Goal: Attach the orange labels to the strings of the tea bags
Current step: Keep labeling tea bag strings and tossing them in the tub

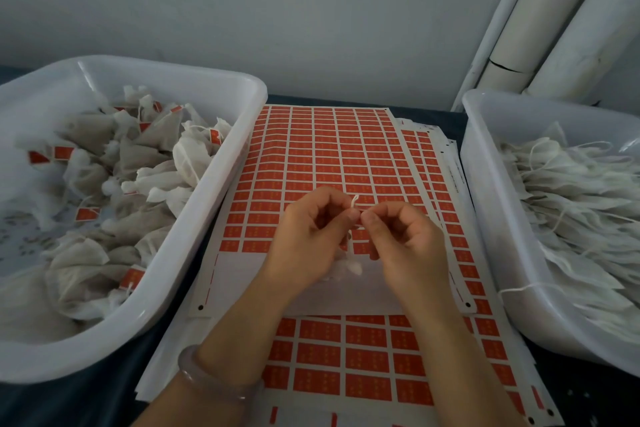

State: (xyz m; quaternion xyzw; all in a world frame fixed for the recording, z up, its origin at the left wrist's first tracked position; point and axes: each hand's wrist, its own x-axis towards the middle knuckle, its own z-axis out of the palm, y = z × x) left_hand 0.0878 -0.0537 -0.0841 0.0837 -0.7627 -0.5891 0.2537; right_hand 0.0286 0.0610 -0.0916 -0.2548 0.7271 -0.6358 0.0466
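Nearest to us, a pale bracelet (214,381) sits on the left wrist, above a lower sheet (346,357) of orange labels that runs out of frame at the bottom. Just beyond, we see the left hand (304,236) and right hand (405,239) meet fingertip to fingertip. Both have curled fingers and pinch a white string (354,202), whose short end pokes up above the pinch. We cannot tell whether a label is caught between the fingers.

Under the palms we catch a scrap of white, the tea bag (349,267), mostly hidden by both hands. Beneath it lies the top label sheet (322,149). Its near rows are peeled bare, its print is too small to read, and more sheets peek out at its right edge.

The left tub (221,87) holds tagged tea bags (152,135) in a jumble. The right tub (485,184), cut off by the frame, holds flat untagged bags (571,191) with loose strings. Farthest back are white pipes (554,10), against a grey wall.
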